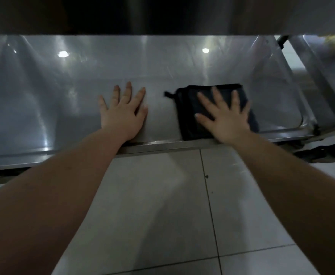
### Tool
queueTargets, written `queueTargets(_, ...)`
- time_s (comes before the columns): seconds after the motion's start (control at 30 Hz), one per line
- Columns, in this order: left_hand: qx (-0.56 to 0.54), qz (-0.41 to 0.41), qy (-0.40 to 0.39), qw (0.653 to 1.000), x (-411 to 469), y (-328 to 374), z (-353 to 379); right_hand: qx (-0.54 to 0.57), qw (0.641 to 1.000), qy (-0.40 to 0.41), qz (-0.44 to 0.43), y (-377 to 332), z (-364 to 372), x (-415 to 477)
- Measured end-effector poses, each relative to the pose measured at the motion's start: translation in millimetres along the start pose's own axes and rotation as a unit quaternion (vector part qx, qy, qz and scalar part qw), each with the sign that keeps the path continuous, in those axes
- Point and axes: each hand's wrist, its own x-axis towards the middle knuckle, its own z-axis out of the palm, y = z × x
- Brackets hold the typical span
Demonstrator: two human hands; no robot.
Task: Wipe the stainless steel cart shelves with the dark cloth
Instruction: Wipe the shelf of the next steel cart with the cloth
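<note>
Right hand (225, 116) splayed flat, pressing folded dark cloth (190, 116) on shiny stainless steel cart shelf (43, 96); left hand (123, 114) flat beside cloth, bracing. Best wiped with even pressure, overlapping strokes.

Dark navy cloth (190, 114), silver-grey shelf (63, 96), white-tiled floor (162, 195).

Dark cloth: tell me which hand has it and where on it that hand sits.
The right hand presses flat, fingers spread, on top of the folded dark cloth, pinning it to the shelf rather than gripping it. The left hand lies bare on the steel.
</note>
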Motion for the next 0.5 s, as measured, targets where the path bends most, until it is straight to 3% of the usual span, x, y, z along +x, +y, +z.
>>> queueTargets(0.1,0.012,0.046,-0.004,0.999,-6.2,-22.0,-5.9,0.029,0.993,-0.035,0.106,40.6,-9.4,3.2)
queueTargets(0.2,0.012,0.035,0.015,0.999,-22.4,-56.8,-5.6,0.018,0.991,-0.037,0.127,40.8,-8.0,2.5)
queueTargets(0.37,0.034,-0.014,0.012,0.999,-27.1,-63.8,-1.8,0.002,0.992,-0.038,0.118,5.8,-3.7,-2.0)
queueTargets(0.5,0.043,-0.014,0.025,0.999,-26.2,-63.4,0.4,-0.025,0.999,-0.029,0.022,-72.1,3.0,-8.9)
